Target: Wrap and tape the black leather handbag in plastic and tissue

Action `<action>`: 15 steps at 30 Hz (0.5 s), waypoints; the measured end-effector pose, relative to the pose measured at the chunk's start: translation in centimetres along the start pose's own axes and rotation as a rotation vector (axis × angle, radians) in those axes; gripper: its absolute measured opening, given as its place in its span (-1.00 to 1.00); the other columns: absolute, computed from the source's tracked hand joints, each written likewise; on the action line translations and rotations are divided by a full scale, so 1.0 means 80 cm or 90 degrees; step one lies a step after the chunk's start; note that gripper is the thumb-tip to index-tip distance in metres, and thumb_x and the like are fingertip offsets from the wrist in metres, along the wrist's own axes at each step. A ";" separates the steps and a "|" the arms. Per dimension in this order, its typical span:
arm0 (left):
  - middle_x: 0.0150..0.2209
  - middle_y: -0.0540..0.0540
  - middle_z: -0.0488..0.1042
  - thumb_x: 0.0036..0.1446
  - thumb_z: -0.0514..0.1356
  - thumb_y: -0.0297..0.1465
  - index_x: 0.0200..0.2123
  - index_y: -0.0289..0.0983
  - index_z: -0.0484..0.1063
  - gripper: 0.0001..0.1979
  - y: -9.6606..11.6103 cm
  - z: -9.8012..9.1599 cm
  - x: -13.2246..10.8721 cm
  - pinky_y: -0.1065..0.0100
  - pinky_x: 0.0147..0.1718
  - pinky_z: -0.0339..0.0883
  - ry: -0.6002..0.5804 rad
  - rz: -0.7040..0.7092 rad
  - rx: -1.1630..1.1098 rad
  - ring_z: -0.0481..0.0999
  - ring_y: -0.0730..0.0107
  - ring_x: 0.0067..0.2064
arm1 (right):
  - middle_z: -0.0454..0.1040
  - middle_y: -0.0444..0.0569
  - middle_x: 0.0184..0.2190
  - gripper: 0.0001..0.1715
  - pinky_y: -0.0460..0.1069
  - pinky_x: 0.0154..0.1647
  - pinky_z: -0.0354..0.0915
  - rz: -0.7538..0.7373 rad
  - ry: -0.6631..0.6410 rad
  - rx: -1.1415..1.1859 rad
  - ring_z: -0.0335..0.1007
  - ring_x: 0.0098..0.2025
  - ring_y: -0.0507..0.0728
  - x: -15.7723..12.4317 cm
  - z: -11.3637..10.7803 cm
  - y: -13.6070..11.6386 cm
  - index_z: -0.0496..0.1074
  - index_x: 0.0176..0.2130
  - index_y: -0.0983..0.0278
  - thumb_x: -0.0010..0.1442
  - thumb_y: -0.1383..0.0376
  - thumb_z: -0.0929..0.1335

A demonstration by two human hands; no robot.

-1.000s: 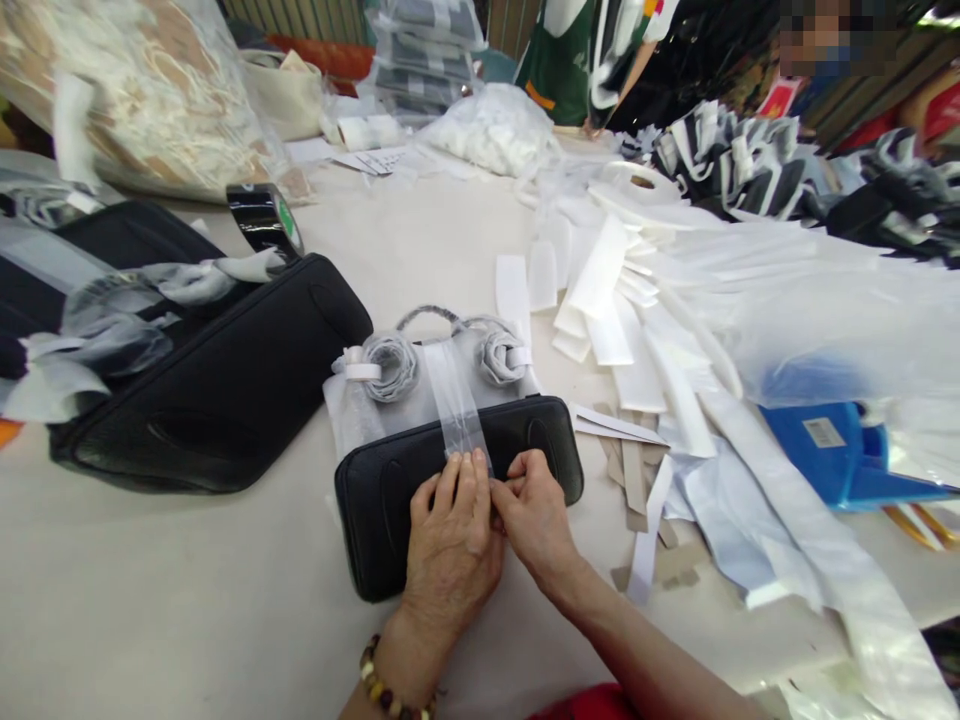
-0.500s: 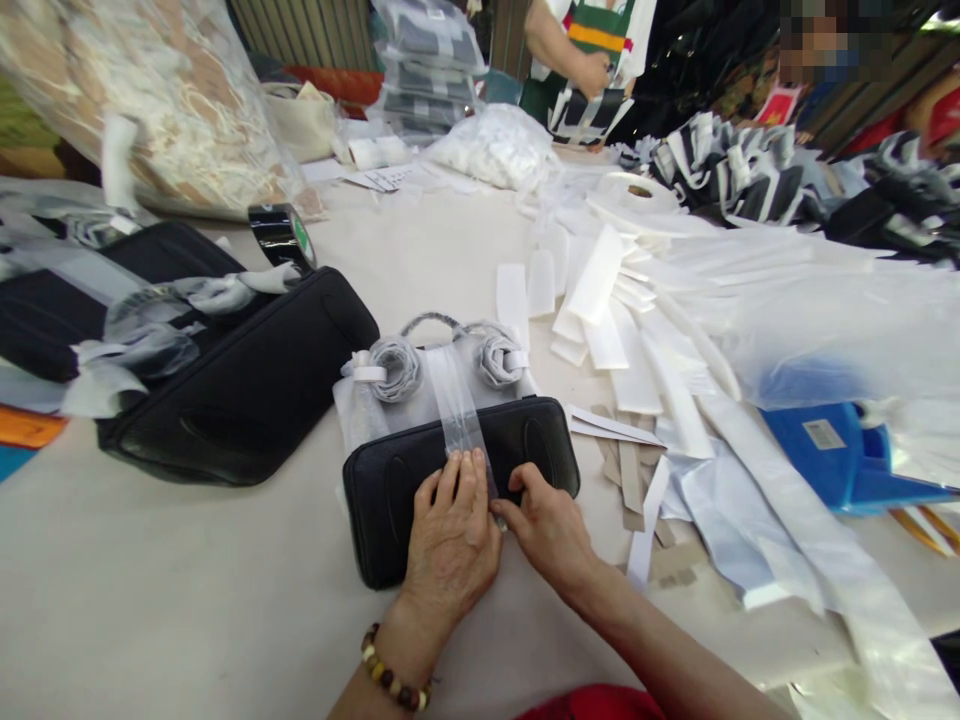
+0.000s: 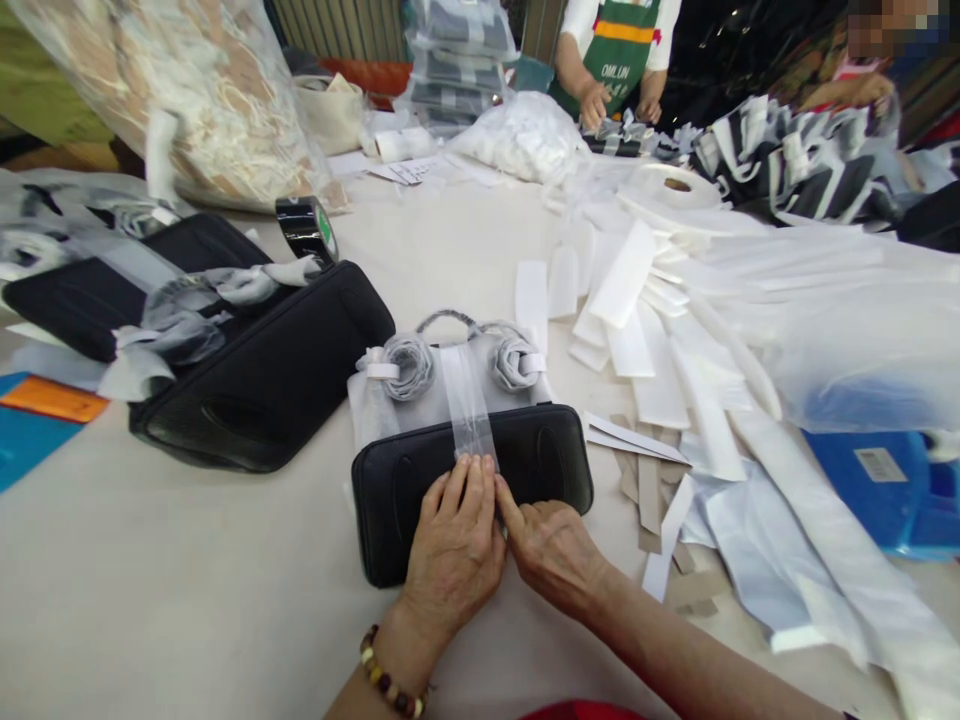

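Observation:
A small black bag [image 3: 540,455] lies bottom-up on the table in front of me, its wrapped handles [image 3: 405,365] pointing away. A translucent strip of tape [image 3: 466,405] runs down its middle. My left hand [image 3: 454,540] lies flat on the bag with its fingers together, pressing the strip's near end. My right hand [image 3: 551,545] rests beside it, the forefinger stretched onto the strip and the other fingers curled. Neither hand grips anything that I can see.
Two larger black bags [image 3: 262,375] lie at the left, with a roll of black tape [image 3: 304,228] behind them. Several white strips [image 3: 626,300] fan out at the right, beside a blue box [image 3: 877,480] under plastic film. Another person's hands [image 3: 600,100] work at the far edge.
My right hand has slid down off the bag's top and flattened beside my left. The view has shifted slightly to the left and up.

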State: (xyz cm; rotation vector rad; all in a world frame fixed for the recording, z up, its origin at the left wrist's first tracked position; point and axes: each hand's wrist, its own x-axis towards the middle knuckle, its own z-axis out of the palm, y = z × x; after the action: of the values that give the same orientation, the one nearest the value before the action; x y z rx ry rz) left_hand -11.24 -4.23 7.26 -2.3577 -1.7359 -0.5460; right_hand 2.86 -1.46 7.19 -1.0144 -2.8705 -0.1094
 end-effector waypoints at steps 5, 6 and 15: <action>0.09 -0.26 0.33 0.18 -0.07 -0.43 0.08 -0.51 0.25 -0.56 0.002 0.003 -0.007 0.14 0.10 0.03 0.006 0.003 0.024 0.21 0.08 0.16 | 0.47 0.06 -0.52 -0.47 0.01 -0.56 0.19 -0.042 0.028 0.026 0.36 -0.56 0.13 -0.009 0.008 0.005 0.31 0.00 0.65 0.00 0.55 0.20; 0.10 -0.26 0.32 0.18 -0.07 -0.43 0.08 -0.51 0.25 -0.56 0.002 0.003 -0.009 0.14 0.11 0.03 0.007 -0.002 0.029 0.20 0.09 0.17 | 0.47 0.05 -0.53 -0.48 0.00 -0.56 0.18 -0.046 0.034 0.039 0.35 -0.56 0.12 -0.011 0.006 0.007 0.31 0.00 0.63 0.02 0.56 0.20; 0.11 -0.26 0.31 0.18 -0.07 -0.45 0.10 -0.54 0.20 -0.55 0.007 0.007 -0.011 0.14 0.12 0.09 0.003 -0.006 0.079 0.20 0.09 0.18 | 0.48 -0.03 -0.50 -0.50 -0.03 -0.44 0.24 0.035 0.120 0.127 0.37 -0.50 0.08 0.023 -0.023 0.020 0.28 0.08 0.44 0.13 0.49 0.18</action>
State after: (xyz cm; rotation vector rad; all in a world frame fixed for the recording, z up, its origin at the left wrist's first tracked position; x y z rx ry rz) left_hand -10.83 -4.95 6.44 -2.2627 -1.7279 -0.4309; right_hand 2.55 0.75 9.28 -0.9867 -2.6199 0.0807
